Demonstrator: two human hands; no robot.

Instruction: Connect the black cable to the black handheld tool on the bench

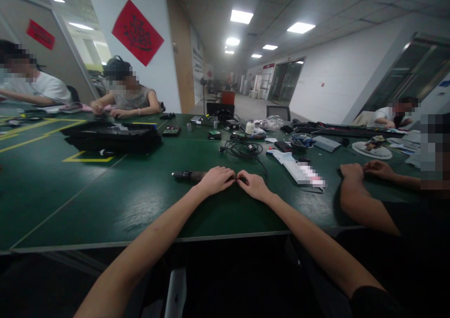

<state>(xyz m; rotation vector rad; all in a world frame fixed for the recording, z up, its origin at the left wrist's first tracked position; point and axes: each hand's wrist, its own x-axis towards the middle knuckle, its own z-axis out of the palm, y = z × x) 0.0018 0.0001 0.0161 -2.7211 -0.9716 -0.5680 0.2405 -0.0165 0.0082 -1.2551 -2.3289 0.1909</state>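
An electric screwdriver (190, 175) lies on the green tabletop with its bit end pointing left. My left hand (218, 179) is closed over its rear part, which the fingers mostly hide. Close beside it, my right hand (253, 185) has thumb and fingers pinched together at the tool's back end, on what looks like the dark cable connector. The fingertips of both hands nearly meet there. A black cable (258, 159) curves from behind my right hand up to a loose coil just beyond.
A black open case (112, 137) stands at left. Small circuit boards (214, 135), a white packet (295, 168) and a bowl of blue parts (302, 141) lie beyond my hands. A co-worker's hands (365, 170) rest on the table at right; other people sit across.
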